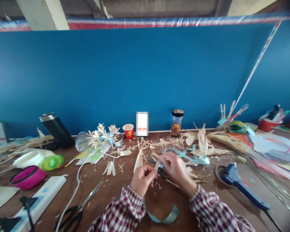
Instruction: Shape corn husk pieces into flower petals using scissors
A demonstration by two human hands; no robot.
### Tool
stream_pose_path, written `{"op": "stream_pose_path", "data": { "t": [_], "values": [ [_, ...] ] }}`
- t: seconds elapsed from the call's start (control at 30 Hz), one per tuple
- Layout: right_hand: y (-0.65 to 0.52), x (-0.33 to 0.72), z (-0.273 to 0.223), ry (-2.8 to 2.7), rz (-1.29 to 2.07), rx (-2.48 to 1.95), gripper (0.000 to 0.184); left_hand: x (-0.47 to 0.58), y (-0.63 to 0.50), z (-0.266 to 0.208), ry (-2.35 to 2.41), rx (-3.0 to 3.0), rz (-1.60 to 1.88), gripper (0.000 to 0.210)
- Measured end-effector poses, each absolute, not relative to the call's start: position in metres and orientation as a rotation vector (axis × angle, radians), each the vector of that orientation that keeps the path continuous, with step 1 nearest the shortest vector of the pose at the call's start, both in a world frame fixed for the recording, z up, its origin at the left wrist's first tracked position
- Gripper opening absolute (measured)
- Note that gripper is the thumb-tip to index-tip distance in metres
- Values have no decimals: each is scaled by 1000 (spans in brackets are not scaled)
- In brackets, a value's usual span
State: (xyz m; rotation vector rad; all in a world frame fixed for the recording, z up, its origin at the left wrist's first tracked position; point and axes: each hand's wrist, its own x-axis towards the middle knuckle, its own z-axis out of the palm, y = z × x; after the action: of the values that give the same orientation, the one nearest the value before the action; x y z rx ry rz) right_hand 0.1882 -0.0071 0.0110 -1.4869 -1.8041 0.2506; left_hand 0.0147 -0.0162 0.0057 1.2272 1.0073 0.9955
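My left hand [143,178] is closed, thumb and forefinger pinching a small pale strip [157,164], which looks like corn husk. My right hand [176,169] is curled at the strip's upper end, slightly blurred; what its fingertips hold is hidden. Below my hands, a blue-green ribbon [163,221] curves over the table; its upper end disappears behind my left wrist. Partly under my right hand lies a pair of scissors with black handles [162,173]. A pointed piece of husk [138,160] stands just beyond my left hand, amid scattered scraps.
Open scissors [80,206] and a white power strip [41,201] lie on the left. A blue glue gun [244,187] with a cord rests at right. Toward the blue partition [145,71] stand a husk flower bunch [105,135], a red paper cup [128,131] and a jar [177,123].
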Motion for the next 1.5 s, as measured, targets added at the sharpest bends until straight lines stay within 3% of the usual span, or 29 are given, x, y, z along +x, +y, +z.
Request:
{"op": "stream_pose_path", "data": {
  "t": [0.1,0.3,0.5,0.7,1.07,1.33,1.5],
  "values": [
    [3,209,11,-1621,129,-1591,24,15,-17,6,988,1191,1036,29],
    [-17,184,21,-1785,437,-1254,27,15,-8,-3,1141,1058,1182,27],
    [-25,164,18,-1855,619,-1197,20,19,-15,-2,1112,1323,1117,16],
    [-21,167,10,-1853,704,-1208,24,22,-20,-2,1172,1351,1080,20],
    [-23,163,13,-1867,651,-1310,29,21,-19,0,1062,1206,1041,22],
    [7,208,3,-1739,187,-1600,29,21,-30,12,865,1228,1028,31],
    [-4,197,10,-1698,331,-1364,35,18,-15,4,1050,1098,1241,34]
  ]
}}
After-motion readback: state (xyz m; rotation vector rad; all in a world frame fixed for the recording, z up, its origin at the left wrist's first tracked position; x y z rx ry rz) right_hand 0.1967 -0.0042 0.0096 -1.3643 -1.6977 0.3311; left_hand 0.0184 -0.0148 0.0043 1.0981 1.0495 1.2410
